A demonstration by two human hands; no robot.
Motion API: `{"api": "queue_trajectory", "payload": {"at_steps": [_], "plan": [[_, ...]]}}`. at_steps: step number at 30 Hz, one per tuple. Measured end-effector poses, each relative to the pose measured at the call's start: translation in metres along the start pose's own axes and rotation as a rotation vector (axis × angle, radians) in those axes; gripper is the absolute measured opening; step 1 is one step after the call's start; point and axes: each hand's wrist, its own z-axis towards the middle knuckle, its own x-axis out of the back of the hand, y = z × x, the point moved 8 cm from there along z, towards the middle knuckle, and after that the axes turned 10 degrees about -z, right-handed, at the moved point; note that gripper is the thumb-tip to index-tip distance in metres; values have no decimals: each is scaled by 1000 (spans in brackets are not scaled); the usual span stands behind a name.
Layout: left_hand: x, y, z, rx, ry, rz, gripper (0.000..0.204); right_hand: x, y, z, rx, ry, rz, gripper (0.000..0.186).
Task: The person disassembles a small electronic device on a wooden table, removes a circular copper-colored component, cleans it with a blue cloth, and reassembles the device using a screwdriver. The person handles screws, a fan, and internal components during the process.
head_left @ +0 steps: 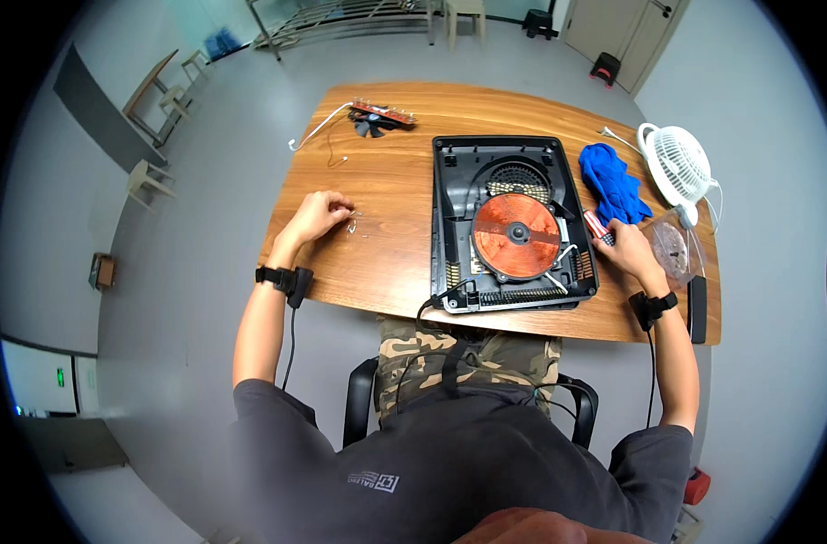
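Note:
An opened induction cooker (pixel 446 204) lies on the wooden table in front of me, with its copper coil (pixel 495 238) exposed in the black casing. To the left of it, my left hand (pixel 321 216) rests on the tabletop, fingers curled together beside a few small shiny pieces (pixel 353 223), probably screws. What the fingertips hold, if anything, is too small to make out. My right hand (pixel 633 252) is at the casing's right side, closed around a short red, white and blue striped handle (pixel 597 225). The rest of that tool is hidden.
A fan with a circuit board (pixel 386 116) lies at the far left. On the right are a blue cloth (pixel 613 184), a white desk fan (pixel 681 165), a clear plastic container (pixel 676 249) and a black oblong object (pixel 697 310). A black cable (pixel 422 317) hangs over the near edge.

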Motion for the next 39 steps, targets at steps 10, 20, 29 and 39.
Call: {"api": "queue_trajectory", "payload": {"at_steps": [10,20,29,39], "plan": [[-18,12,2,-9,-24,-70,22,-1,-8,-9,-48,-42,5,46],[-2,29,33,-92,-13,90,26,2,-5,-13,-22,9,12,52],[44,21,157,35,141,417,37,26,5,-20,-118,65,54,38],[33,-20,235,-12,139,590,40,56,26,-3,-105,199,45,28]]}}
